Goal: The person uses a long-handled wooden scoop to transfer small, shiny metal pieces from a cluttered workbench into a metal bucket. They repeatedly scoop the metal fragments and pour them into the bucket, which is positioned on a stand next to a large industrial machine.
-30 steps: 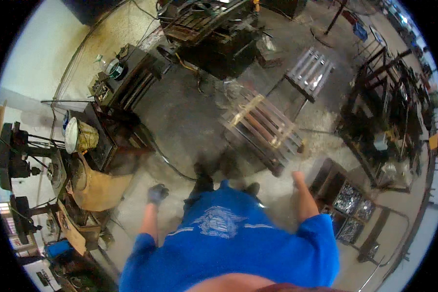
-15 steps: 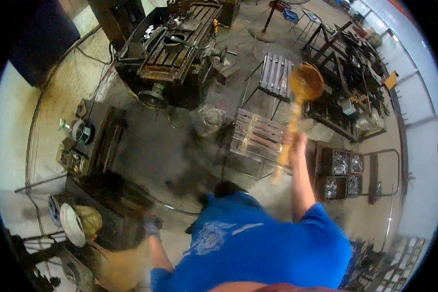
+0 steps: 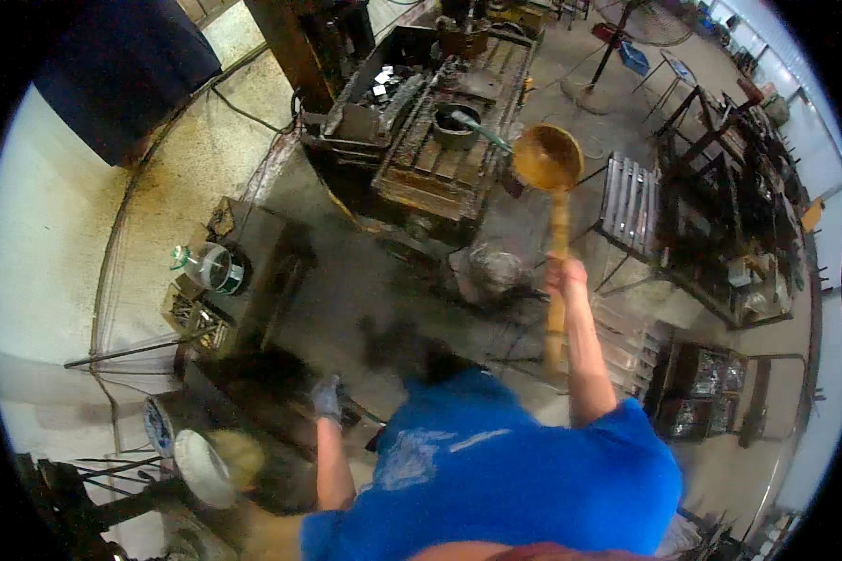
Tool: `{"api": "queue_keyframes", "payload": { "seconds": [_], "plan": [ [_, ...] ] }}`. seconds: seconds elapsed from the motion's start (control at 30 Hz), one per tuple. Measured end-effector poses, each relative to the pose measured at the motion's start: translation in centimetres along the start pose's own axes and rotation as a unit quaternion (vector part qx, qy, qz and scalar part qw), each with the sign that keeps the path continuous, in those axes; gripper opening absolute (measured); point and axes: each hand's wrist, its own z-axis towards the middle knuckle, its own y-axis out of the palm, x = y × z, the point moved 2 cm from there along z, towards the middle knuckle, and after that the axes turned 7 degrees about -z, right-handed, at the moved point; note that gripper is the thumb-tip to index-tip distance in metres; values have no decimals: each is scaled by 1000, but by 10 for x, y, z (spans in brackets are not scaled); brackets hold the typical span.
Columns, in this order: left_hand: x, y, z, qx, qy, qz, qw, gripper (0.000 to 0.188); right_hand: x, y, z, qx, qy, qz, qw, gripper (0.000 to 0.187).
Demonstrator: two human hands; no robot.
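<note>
Biggest thing in there was the greasy machine (image 3: 416, 201) up ahead, then two slatted stands: one (image 3: 630, 201) to the right of the ladle (image 3: 559, 217), the nearer one (image 3: 631, 351) partly behind the right arm. The ladle was out front on the right, handle low and bowl (image 3: 547, 157) up top, close to the machine's edge in this view. Imo a wide swing could've knocked the bowl into a stand, and a loose grip that far down could've let it twist. It looked yellow-brown, round and deep, on a long straight handle; couldn't tell if anything was inside. A dark pot (image 3: 454, 138) sat on the machine's slotted surface. The right hand (image 3: 568, 273) had its fingers wrapped around the handle. The left hand (image 3: 327, 397) looked gloved, hung low, too blurry to tell how its fingers were.
</note>
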Motion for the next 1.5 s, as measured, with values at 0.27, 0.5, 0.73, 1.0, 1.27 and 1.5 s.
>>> {"api": "queue_keyframes", "payload": {
  "seconds": [0.27, 0.5, 0.73, 1.0, 1.27, 1.5],
  "plan": [
    [51, -6, 118, -44, -49, -75, 995, 20, 72, -55, 74, 377, -167, 15, 911, 18],
    [99, 36, 279, -322, 11, 75, 944, 37, 112, 36, 34, 401, -99, -59, 909, 24],
    [301, 226, 271, -387, 84, 267, 878, 29, 138, 120, -18, 312, 14, -70, 947, 13],
    [420, 377, 235, -484, 351, 291, 747, 25, 130, 149, -28, 257, 74, 96, 959, 15],
    [457, 513, 211, -537, 424, 383, 620, 31, 124, 177, -21, 323, 127, 103, 932, 6],
    [411, 637, 347, -516, 508, 480, 495, 57, 97, 226, -84, 184, -12, 297, 937, 44]
  ]
}}
